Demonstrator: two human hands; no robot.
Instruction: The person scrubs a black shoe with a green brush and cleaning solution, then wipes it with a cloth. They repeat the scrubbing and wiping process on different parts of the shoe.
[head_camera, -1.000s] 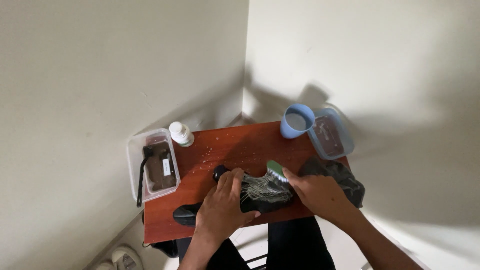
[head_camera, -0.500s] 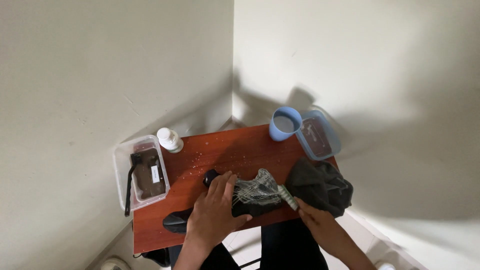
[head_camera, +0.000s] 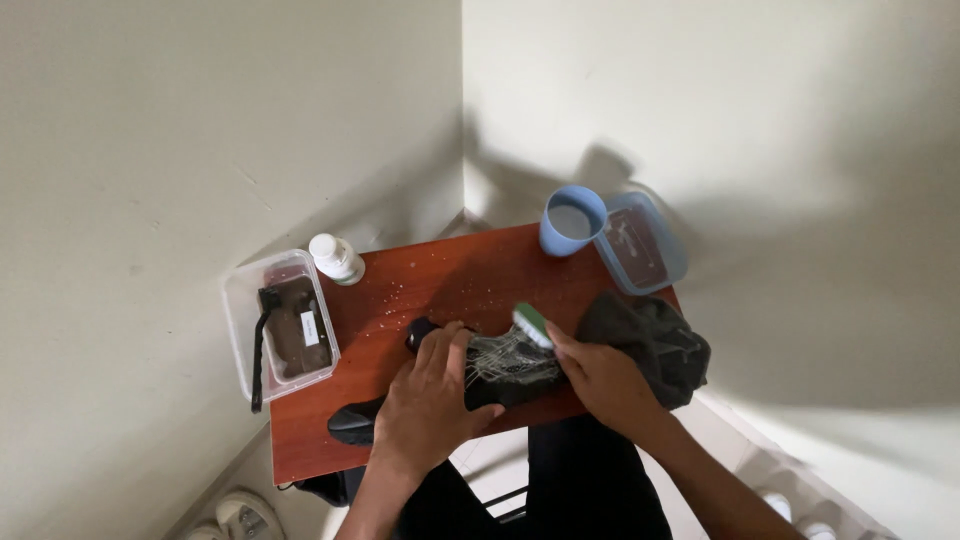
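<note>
A black shoe (head_camera: 500, 372) with pale laces lies on a small reddish-brown table (head_camera: 460, 285). My left hand (head_camera: 432, 400) presses down on the shoe's left part and grips it. My right hand (head_camera: 600, 375) holds a green and white brush (head_camera: 533, 324) against the laces on top of the shoe. A second black shoe (head_camera: 352, 422) lies at the table's front left edge, partly hidden by my left hand.
A dark cloth (head_camera: 650, 340) is bunched at the table's right end. A blue cup (head_camera: 572, 220) and a blue container lid (head_camera: 640, 242) stand at the back right. A white bottle (head_camera: 335, 257) and a clear plastic box (head_camera: 280, 325) sit at the left. Walls meet behind.
My right hand has moved the brush from the shoe's right end back up onto the laces. The view shifted slightly.
</note>
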